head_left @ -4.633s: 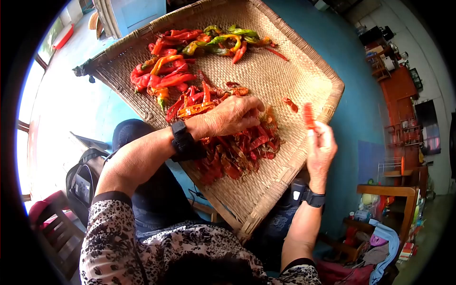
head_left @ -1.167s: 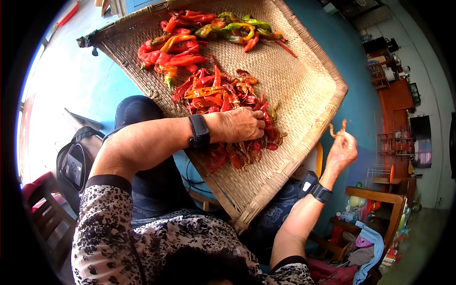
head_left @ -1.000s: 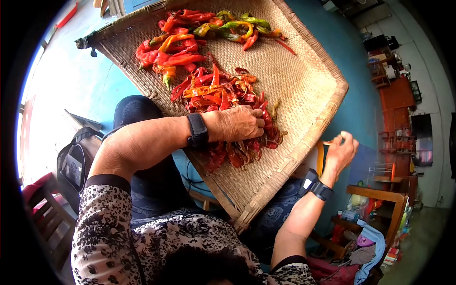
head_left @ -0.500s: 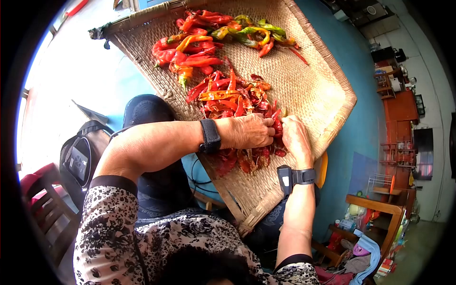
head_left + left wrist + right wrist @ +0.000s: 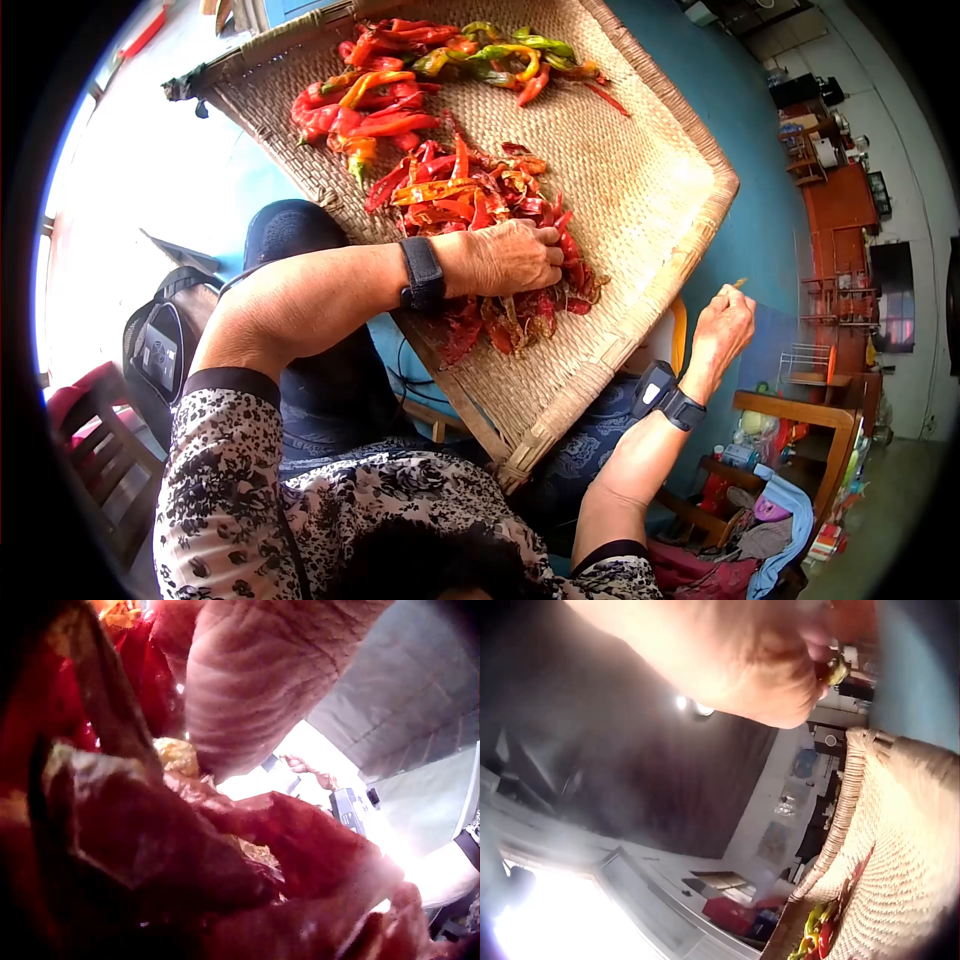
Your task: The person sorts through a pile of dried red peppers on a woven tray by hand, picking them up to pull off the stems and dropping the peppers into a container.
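Observation:
A heap of wrinkled, dried red chilli peppers (image 5: pixel 470 195) lies in the woven basket tray (image 5: pixel 650 190). My left hand (image 5: pixel 510 257) is over its lower part, fingers curled round dried red chilli peppers; in the left wrist view, crumpled red chilli skins (image 5: pixel 300 840) fill the space under the palm (image 5: pixel 255 682). Beyond the tray's right rim, my right hand (image 5: pixel 722 332) pinches a small yellowish-green chilli pepper (image 5: pixel 740 283), mostly hidden by the fingers. Its greenish end (image 5: pixel 838 673) pokes out past the fingertips in the right wrist view.
Fresher red chilli peppers (image 5: pixel 370 115) and green ones (image 5: pixel 510 60) form a band at the tray's far left. The tray's corner rests near the lap. A wooden chair (image 5: pixel 800 410) with cloths stands at the right, and a black bag (image 5: pixel 160 340) at the left.
My right hand held an orange curled chilli pepper outside the tray, then reached in beside the left hand. It is back outside with the yellowish-green one. The left hand stays on the heap.

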Demonstrator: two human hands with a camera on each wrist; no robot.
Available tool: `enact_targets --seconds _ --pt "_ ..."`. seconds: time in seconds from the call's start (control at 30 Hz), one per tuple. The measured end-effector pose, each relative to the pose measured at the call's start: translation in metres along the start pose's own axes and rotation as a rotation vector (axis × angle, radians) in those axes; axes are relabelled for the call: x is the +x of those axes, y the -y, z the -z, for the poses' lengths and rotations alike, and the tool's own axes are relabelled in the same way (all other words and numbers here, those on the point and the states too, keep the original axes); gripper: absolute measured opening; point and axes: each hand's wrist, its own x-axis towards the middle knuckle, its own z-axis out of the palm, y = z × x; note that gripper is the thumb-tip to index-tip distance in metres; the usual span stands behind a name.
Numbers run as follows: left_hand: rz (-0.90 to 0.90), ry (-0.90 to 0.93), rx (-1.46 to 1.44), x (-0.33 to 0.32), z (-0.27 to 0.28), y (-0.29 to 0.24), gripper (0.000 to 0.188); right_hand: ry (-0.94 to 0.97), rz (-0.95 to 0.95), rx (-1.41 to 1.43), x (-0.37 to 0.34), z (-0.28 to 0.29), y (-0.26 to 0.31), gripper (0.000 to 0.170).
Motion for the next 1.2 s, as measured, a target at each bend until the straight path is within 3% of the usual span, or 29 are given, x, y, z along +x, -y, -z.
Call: enact_targets --seconds 0.07,0.13,0.2,0.27,0.33,0.4,0.47,0.53,0.6,0.73,0.87,0.9,0.93,1.0,1.07,1.2 --pt "0.001 -0.003 0.0 0.001 -0.002 0.001 0.014 0.056 0.005 -0.179 -0.004 0.001 0.004 0.014" --pt "-0.002 -0.01 0.001 0.001 -0.002 0.001 0.014 -0.029 0.151 0.137 -0.002 -0.007 0.017 0.014" --pt "-0.006 -0.015 -0.013 0.0 0.003 0.0 0.013 0.213 0.169 0.378 -0.007 -0.011 0.047 0.017" --pt "0.004 -0.006 -0.006 0.001 0.009 -0.001 0.012 0.502 0.355 0.431 -0.016 -0.026 0.069 0.021" --pt "0.017 0.007 -0.007 0.002 0.012 -0.002 0.012 0.826 0.327 0.497 -0.021 -0.034 0.087 0.026" --pt "-0.001 -0.06 0.002 0.001 0.014 -0.001 0.012 0.861 0.34 0.486 -0.028 -0.045 0.093 0.026" --pt "-0.045 -0.108 0.011 0.0 0.018 0.002 0.012 0.775 0.474 0.284 -0.031 -0.055 0.098 0.021" --pt "0.01 -0.188 -0.057 -0.002 0.023 0.001 0.007 0.724 0.51 0.282 -0.03 -0.06 0.103 0.017" --pt "0.01 -0.21 -0.095 -0.003 0.03 0.006 0.009 0.751 0.397 0.428 -0.026 -0.055 0.108 0.016" --pt "0.181 -0.354 -0.261 -0.002 0.042 0.014 0.021 0.747 0.136 0.492 -0.02 -0.041 0.106 0.011" --pt "0.249 -0.385 -0.341 -0.002 0.049 0.022 0.019 0.596 0.134 0.546 -0.021 -0.039 0.082 0.012" --pt "0.269 -0.367 -0.345 -0.001 0.05 0.023 0.019 0.488 0.113 0.701 -0.022 -0.04 0.078 0.012" --pt "0.29 -0.349 -0.35 0.001 0.05 0.023 0.018 0.505 -0.004 0.724 -0.019 -0.035 0.076 0.01" --pt "0.287 -0.342 -0.363 0.003 0.047 0.023 0.018 0.446 -0.056 0.788 -0.014 -0.035 0.058 0.011" --pt "0.29 -0.335 -0.391 0.005 0.046 0.022 0.018 0.19 -0.027 0.844 -0.009 -0.032 0.044 0.017" --pt "0.292 -0.304 -0.378 0.007 0.039 0.021 0.017 -0.084 -0.238 0.8 0.004 -0.014 0.009 0.019"
